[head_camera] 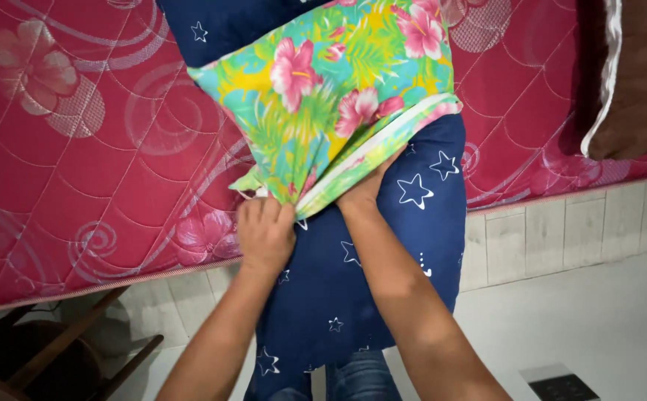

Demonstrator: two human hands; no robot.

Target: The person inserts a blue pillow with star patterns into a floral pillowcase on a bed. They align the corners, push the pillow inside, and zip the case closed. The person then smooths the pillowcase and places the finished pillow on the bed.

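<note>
Over the edge of the pink quilted mattress [78,171] we hold a long navy pillow [353,282] printed with white stars. Our left hand [265,232] is a closed fist, knuckles up, pinching the gathered hem of the flowered cover [331,89] at its lower corner. Our right hand [368,186] reaches up under the cover's open edge; its fingers are hidden inside, so we cannot tell how they are closed. The cover is thin cotton in green, yellow and pink blooms, with a pale band along its opening, and it sheathes the pillow's upper part. The pillow's top is cut off by the frame. A brown cushion [635,74] lies at the right, a wooden chair [56,356] below left.
</note>
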